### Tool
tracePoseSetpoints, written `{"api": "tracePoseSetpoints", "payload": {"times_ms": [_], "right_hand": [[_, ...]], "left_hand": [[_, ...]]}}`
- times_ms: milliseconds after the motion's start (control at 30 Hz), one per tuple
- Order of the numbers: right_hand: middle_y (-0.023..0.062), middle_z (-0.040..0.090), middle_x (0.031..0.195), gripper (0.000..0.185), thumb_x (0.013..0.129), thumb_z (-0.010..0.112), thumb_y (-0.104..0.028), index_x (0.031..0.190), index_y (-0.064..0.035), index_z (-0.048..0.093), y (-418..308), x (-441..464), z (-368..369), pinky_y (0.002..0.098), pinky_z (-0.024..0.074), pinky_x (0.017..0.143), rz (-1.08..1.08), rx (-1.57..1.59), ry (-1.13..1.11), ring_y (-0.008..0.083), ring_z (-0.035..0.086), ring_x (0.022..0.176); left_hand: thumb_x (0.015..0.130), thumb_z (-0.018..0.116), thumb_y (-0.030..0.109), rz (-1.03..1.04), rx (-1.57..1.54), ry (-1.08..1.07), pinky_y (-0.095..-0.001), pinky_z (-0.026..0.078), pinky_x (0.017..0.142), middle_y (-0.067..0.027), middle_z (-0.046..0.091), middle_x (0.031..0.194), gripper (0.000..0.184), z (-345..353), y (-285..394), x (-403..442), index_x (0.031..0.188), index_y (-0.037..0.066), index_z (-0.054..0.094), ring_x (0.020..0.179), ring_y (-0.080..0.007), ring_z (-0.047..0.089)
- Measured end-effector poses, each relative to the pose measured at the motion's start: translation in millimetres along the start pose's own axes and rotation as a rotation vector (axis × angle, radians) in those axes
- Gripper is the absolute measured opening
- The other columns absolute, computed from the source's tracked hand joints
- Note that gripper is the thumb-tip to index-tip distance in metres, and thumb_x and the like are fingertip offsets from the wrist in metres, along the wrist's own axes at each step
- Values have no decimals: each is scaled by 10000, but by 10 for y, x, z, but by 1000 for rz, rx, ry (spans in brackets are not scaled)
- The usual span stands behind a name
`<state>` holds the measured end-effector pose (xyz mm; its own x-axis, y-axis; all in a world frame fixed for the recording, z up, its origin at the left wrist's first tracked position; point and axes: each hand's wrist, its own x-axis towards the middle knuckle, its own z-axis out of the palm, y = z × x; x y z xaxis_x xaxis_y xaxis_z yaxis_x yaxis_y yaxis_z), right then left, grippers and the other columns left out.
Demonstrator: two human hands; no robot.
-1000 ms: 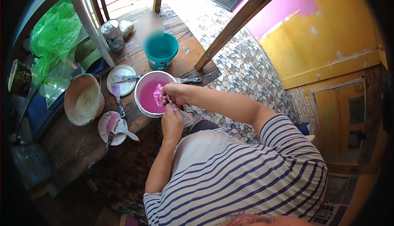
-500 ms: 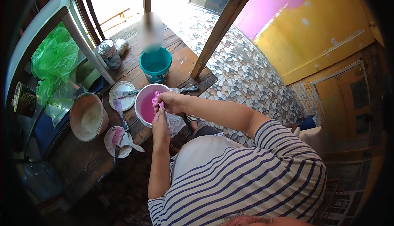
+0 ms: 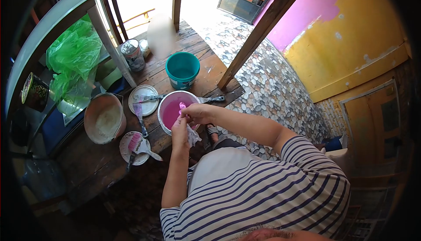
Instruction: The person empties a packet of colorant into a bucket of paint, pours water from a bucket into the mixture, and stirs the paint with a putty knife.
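Note:
Over a white bucket (image 3: 160,117) with pink paint (image 3: 170,111) inside, both my hands hold a thin plastic bag (image 3: 193,137). Its pink-smeared end (image 3: 182,106) sticks out above the fingers, while the clear part hangs crumpled below. My left hand (image 3: 179,132) is closed around the bag from the near side. My right hand (image 3: 198,113) pinches it from the right, with fingertips close to those of the left. Behind the hands, a paint-stained tool handle (image 3: 212,99) juts out at the bucket's right rim.
A teal bucket (image 3: 183,65) stands behind the white one on the wooden table (image 3: 210,65). Two white lids (image 3: 151,106) (image 3: 124,147) carry scrapers and a pink-stained brush (image 3: 135,141). A worn basin (image 3: 105,118), a paint can (image 3: 133,55) and a wooden post (image 3: 267,24) are nearby.
The view has shifted, so the table and its things appear farther right. My hands stay over the white bucket, and the bag's hanging clear part looks more bunched up.

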<state>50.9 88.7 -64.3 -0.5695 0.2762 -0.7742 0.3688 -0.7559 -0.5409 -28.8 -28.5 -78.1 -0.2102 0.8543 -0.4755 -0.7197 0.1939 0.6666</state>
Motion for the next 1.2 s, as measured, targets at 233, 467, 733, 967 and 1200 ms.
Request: {"api": "tracePoseSetpoints", "payload": {"times_ms": [233,467,733,967,1200], "right_hand": [[112,597,922,131,927,523,-74,988,32,570,10,118,89,437,512,778,-59,34,53,247,604,820],[78,571,864,76,958,467,-43,940,-31,539,-176,121,156,374,498,781,20,122,49,206,562,798],[108,616,883,132,938,427,-65,937,-13,549,-294,128,92,389,505,863,82,63,-45,249,608,837],[98,598,839,108,907,430,-11,971,5,516,-353,127,-18,373,540,797,139,84,-36,228,614,761],[101,590,780,87,886,407,9,936,18,477,-349,134,-20,347,561,726,171,93,-50,222,617,712]], "left_hand": [[1024,499,206,259,288,142,-299,507,736,-82,674,971,277,-88,-228,144,1131,-15,627,850,-128,624],[950,511,229,364,722,280,-459,500,783,-275,669,998,351,11,-67,4,1197,-7,593,922,-418,661],[922,509,242,483,859,318,-556,479,738,-302,640,891,269,130,-19,-117,1028,5,582,862,-478,629],[907,527,224,485,900,345,-555,478,660,-274,623,718,242,182,-108,-189,994,5,582,715,-475,630],[891,560,261,470,951,330,-564,484,655,-259,643,750,262,210,-153,-280,1011,29,551,726,-459,642]]}}
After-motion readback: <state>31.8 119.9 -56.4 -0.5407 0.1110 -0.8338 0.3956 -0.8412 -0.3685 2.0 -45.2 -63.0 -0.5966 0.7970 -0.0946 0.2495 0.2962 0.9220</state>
